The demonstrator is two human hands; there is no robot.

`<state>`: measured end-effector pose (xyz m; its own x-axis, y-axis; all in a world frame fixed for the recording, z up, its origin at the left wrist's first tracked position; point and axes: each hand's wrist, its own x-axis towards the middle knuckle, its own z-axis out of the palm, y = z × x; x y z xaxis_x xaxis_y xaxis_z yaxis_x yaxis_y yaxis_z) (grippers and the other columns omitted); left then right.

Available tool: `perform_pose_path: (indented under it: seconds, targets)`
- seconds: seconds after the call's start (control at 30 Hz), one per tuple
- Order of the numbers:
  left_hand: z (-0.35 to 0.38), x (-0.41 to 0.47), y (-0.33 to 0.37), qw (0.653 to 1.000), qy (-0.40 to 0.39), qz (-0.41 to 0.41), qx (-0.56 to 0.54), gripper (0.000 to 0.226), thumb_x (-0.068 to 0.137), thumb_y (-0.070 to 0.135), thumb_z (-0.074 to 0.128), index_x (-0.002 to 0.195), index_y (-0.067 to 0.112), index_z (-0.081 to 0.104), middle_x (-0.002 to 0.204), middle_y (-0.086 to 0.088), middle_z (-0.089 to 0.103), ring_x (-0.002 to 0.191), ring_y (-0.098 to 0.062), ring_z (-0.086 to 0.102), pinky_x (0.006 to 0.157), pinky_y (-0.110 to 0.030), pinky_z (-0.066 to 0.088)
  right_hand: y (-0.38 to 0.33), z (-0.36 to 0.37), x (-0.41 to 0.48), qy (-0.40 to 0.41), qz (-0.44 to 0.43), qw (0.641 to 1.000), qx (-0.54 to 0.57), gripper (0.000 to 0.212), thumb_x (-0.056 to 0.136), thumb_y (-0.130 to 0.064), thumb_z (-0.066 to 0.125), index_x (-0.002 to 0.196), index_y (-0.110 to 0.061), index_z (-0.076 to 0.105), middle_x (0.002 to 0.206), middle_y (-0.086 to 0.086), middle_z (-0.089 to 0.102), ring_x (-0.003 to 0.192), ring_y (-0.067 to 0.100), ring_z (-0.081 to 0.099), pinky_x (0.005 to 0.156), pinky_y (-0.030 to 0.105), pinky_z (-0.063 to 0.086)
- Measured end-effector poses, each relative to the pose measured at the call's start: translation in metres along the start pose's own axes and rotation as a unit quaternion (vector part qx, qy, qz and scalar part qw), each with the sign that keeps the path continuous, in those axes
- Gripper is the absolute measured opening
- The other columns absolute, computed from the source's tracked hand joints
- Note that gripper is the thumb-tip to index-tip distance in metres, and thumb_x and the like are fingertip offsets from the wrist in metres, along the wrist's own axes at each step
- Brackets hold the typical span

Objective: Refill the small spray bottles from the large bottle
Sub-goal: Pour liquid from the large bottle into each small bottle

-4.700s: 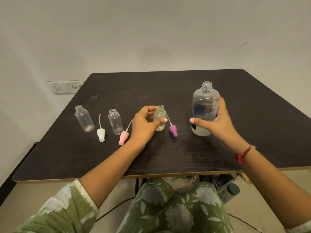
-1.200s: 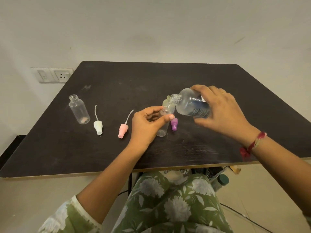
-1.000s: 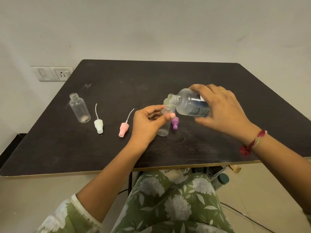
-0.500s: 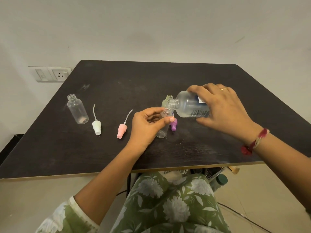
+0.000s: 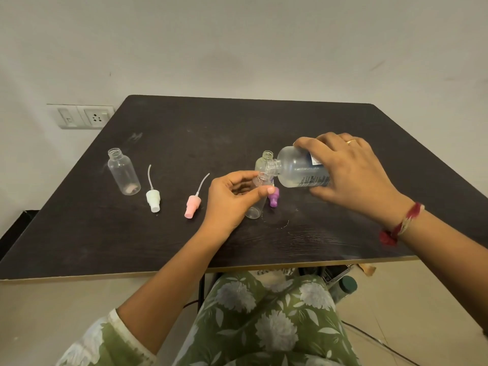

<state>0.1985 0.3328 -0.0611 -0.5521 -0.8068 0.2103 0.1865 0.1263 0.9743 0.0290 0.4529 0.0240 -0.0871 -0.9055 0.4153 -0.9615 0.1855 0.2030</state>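
1. The left hand (image 5: 229,199) pinches the tilted small bottle (image 5: 253,211) near its neck, thumb on the near side and fingers curled behind. The bottle's base sits low at the table (image 5: 184,122) and its mouth leans toward 1 o'clock.
2. The right hand (image 5: 351,175) grips the large bottle (image 5: 298,170) from above, fingers wrapped round its body. It lies almost on its side — the open neck points to 9 o'clock and meets the mouth of the tilted small bottle. A little clear liquid pools along its lower side.
3. At 12 o'clock from the tilted small bottle, just behind it, stands the yellowish small bottle (image 5: 264,161). It is upright and uncapped, partly hidden by the large bottle's neck.
4. At 3 o'clock, just beside the tilted small bottle and under the large bottle, lies the purple spray cap (image 5: 274,199).
5. Toward 9 o'clock lie 2 more caps — the pink spray cap (image 5: 192,206) near the left hand, then the white spray cap (image 5: 153,200). Each has its thin tube pointing roughly to 12 o'clock.
6. Further out, near 10 o'clock, the clear small bottle (image 5: 123,175) stands upright and uncapped.
7. A red thread band (image 5: 398,225) circles the right wrist, and a ring (image 5: 350,141) shows on 1 finger.
8. A wall socket (image 5: 96,117) sits beyond the table's far-left corner.
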Motion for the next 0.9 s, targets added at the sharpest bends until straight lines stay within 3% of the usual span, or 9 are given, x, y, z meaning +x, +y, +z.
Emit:
perform_pose_path:
  seconds: [0.9]
  targets:
    - [-0.0003, 0.003, -0.0076, 1.0, 0.002, 0.005, 0.017, 0.058, 0.057, 0.033, 0.084, 0.107, 0.006, 0.071, 0.097, -0.007, 0.075, 0.094, -0.018, 0.072, 0.089, -0.037, 0.056, 0.0044, -0.0037, 0.0004, 0.001, -0.019, 0.999, -0.037, 0.068, 0.069, -0.033, 0.074, 0.128, -0.026, 0.042, 0.108, 0.009, 0.057, 0.096, 0.031, 0.056, 0.085, 0.044, 0.043]
